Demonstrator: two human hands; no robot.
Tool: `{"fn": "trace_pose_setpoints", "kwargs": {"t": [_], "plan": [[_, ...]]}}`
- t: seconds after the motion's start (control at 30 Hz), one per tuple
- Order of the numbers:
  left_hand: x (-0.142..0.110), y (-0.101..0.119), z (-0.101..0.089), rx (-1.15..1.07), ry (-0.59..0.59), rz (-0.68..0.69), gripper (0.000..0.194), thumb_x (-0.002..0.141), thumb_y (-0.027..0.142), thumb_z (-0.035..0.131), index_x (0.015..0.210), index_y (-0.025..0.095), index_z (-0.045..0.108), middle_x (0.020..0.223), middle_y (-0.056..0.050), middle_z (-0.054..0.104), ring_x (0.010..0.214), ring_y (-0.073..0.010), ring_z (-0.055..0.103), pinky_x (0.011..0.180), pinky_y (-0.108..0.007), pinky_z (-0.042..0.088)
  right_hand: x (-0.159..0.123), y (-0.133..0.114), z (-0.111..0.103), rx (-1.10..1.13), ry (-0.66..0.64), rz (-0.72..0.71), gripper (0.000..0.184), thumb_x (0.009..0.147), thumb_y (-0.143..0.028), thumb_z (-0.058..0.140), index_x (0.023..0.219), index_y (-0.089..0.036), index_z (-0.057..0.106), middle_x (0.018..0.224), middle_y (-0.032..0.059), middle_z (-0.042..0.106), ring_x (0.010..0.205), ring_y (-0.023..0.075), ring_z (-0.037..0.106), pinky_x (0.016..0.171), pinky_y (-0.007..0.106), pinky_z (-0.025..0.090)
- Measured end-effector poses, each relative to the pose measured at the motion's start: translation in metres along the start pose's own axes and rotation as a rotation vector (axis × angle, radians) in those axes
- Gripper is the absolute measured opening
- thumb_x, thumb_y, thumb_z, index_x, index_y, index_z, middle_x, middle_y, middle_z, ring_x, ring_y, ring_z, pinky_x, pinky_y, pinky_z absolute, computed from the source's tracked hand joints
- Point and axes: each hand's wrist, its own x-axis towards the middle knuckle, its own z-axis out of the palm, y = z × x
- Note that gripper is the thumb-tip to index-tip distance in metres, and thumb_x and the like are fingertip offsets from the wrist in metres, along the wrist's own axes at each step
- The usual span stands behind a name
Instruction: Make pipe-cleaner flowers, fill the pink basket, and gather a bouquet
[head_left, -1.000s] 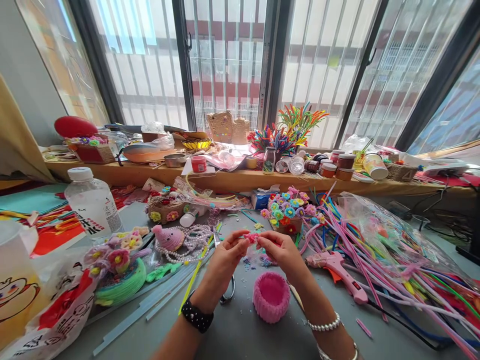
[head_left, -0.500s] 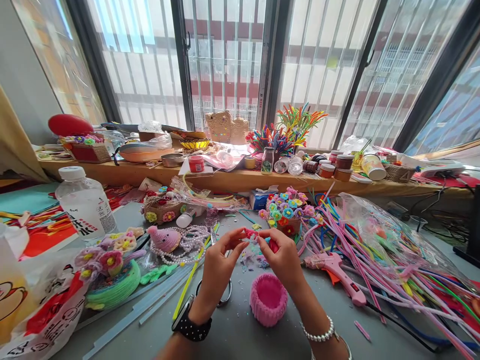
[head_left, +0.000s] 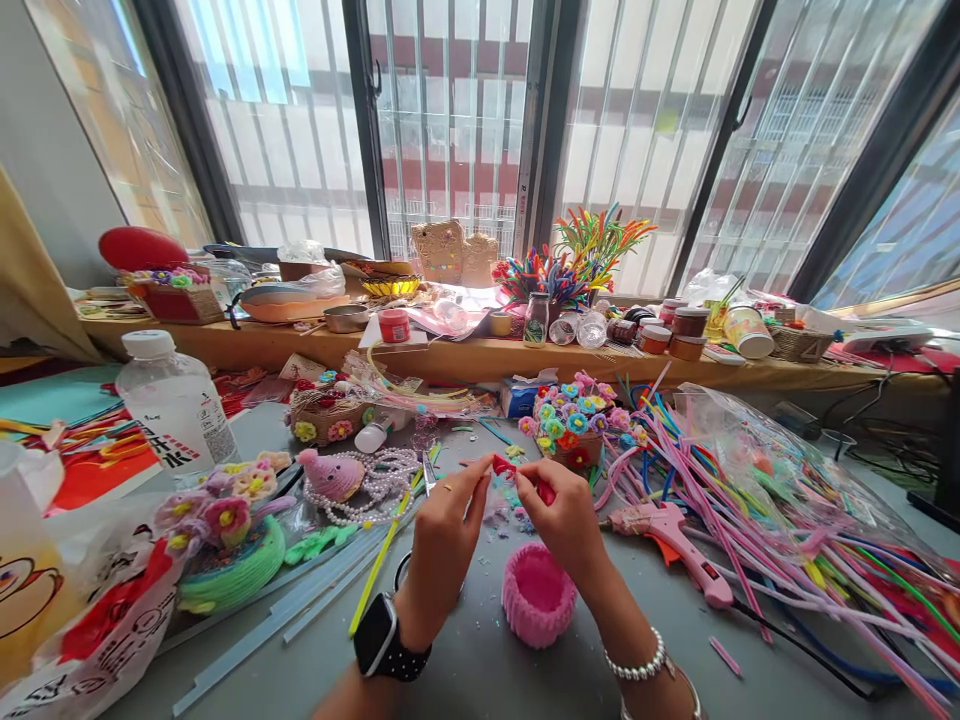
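A small red fuzzy piece, which looks like bent pipe cleaner, [head_left: 502, 465] is pinched between my two hands above the table. My left hand [head_left: 444, 535], with a watch on its wrist, grips it by thumb and forefinger. From the other side my right hand [head_left: 561, 515] pinches it too, and more red [head_left: 546, 490] shows inside its curled fingers. Below the right hand stands a pink ribbed fuzzy cup [head_left: 538, 600], open at the top. Scissors [head_left: 405, 570] lie partly hidden behind my left hand.
A pink glue gun [head_left: 671, 540] and many loose pipe cleaners [head_left: 720, 500] lie to the right. On the left are a water bottle [head_left: 176, 400], a green round flower piece [head_left: 244, 565] and clear glue sticks [head_left: 300, 590]. A flower basket [head_left: 574, 425] stands behind the hands.
My left hand has rolled, so its back and the watch face now show more. Its fingers have straightened and closed together on the red piece. The right hand stays nearly in place.
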Motion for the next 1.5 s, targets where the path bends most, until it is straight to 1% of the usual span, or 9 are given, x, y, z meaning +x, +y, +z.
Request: {"fn": "trace_pose_setpoints", "kwargs": {"t": [0.13, 0.3, 0.57, 0.83, 1.03, 1.17, 1.27, 1.4, 1.5], "plan": [[-0.005, -0.007, 0.001, 0.154, -0.031, 0.137, 0.031, 0.076, 0.021, 0.049, 0.105, 0.027, 0.056, 0.09, -0.005, 0.065, 0.081, -0.0193, 0.058, 0.076, -0.029, 0.041, -0.001, 0.0, 0.001, -0.03, -0.009, 0.011, 0.016, 0.073, -0.019, 0.044, 0.065, -0.016, 0.058, 0.06, 0.0011, 0.057, 0.056, 0.0114, 0.049, 0.053, 0.022, 0.037], [-0.005, -0.011, 0.0, 0.23, -0.019, 0.184, 0.026, 0.076, 0.021, 0.048, 0.1, 0.027, 0.058, 0.085, -0.004, 0.064, 0.079, -0.0193, 0.057, 0.074, -0.028, 0.041, -0.002, 0.0, 0.003, -0.074, -0.031, 0.015, 0.015, 0.073, -0.019, 0.044, 0.065, -0.016, 0.057, 0.061, 0.0011, 0.056, 0.057, 0.0118, 0.049, 0.055, 0.022, 0.036], [-0.004, -0.004, 0.0, 0.436, 0.016, 0.248, 0.017, 0.079, 0.019, 0.042, 0.088, 0.02, 0.057, 0.078, -0.007, 0.062, 0.075, -0.0197, 0.056, 0.07, -0.03, 0.041, -0.003, 0.002, 0.008, -0.134, -0.053, 0.022, 0.014, 0.071, -0.019, 0.045, 0.06, -0.017, 0.053, 0.058, 0.0001, 0.054, 0.055, 0.0117, 0.048, 0.054, 0.022, 0.035], [0.0, -0.006, 0.004, 0.417, 0.037, 0.3, 0.022, 0.08, 0.017, 0.042, 0.099, 0.018, 0.052, 0.09, -0.007, 0.06, 0.085, -0.0171, 0.055, 0.077, -0.029, 0.043, -0.001, -0.001, 0.002, -0.056, -0.085, -0.027, 0.016, 0.073, -0.017, 0.043, 0.068, -0.016, 0.058, 0.064, 0.0013, 0.055, 0.06, 0.0115, 0.048, 0.058, 0.022, 0.036], [0.001, -0.012, 0.003, 0.555, 0.051, 0.435, 0.023, 0.081, 0.017, 0.041, 0.099, 0.016, 0.054, 0.085, -0.006, 0.063, 0.079, -0.0161, 0.058, 0.069, -0.027, 0.046, -0.001, -0.001, 0.003, -0.054, -0.101, -0.032, 0.016, 0.074, -0.017, 0.043, 0.072, -0.015, 0.059, 0.066, 0.0013, 0.054, 0.058, 0.0109, 0.046, 0.057, 0.022, 0.036], [0.001, -0.013, 0.001, 0.663, 0.071, 0.487, 0.019, 0.08, 0.017, 0.042, 0.093, 0.015, 0.056, 0.078, -0.005, 0.063, 0.071, -0.0158, 0.058, 0.065, -0.026, 0.044, -0.001, -0.001, 0.003, -0.067, -0.128, -0.043, 0.016, 0.074, -0.017, 0.043, 0.071, -0.016, 0.058, 0.066, 0.0012, 0.053, 0.06, 0.0114, 0.046, 0.057, 0.022, 0.034], [0.0, -0.011, 0.001, 0.696, 0.06, 0.474, 0.014, 0.079, 0.017, 0.045, 0.086, 0.016, 0.057, 0.075, -0.004, 0.062, 0.068, -0.0157, 0.057, 0.063, -0.026, 0.043, -0.002, -0.001, 0.005, -0.095, -0.176, -0.058, 0.016, 0.075, -0.016, 0.041, 0.068, -0.016, 0.055, 0.064, -0.0001, 0.051, 0.061, 0.011, 0.045, 0.056, 0.021, 0.032], [-0.001, -0.008, 0.0, 0.703, 0.033, 0.373, 0.011, 0.078, 0.018, 0.044, 0.077, 0.017, 0.055, 0.067, -0.002, 0.059, 0.059, -0.0145, 0.055, 0.054, -0.024, 0.04, -0.003, -0.001, 0.009, -0.16, -0.237, -0.081, 0.016, 0.074, -0.014, 0.04, 0.061, -0.017, 0.049, 0.061, -0.002, 0.045, 0.058, 0.0094, 0.042, 0.054, 0.02, 0.029], [0.0, -0.007, -0.001, 0.664, 0.014, 0.328, 0.013, 0.079, 0.018, 0.041, 0.075, 0.017, 0.054, 0.065, -0.001, 0.058, 0.058, -0.0138, 0.055, 0.053, -0.023, 0.04, -0.002, -0.002, 0.008, -0.181, -0.266, -0.094, 0.017, 0.073, -0.013, 0.04, 0.057, -0.017, 0.046, 0.06, -0.0027, 0.043, 0.056, 0.0086, 0.04, 0.054, 0.02, 0.027]]}}
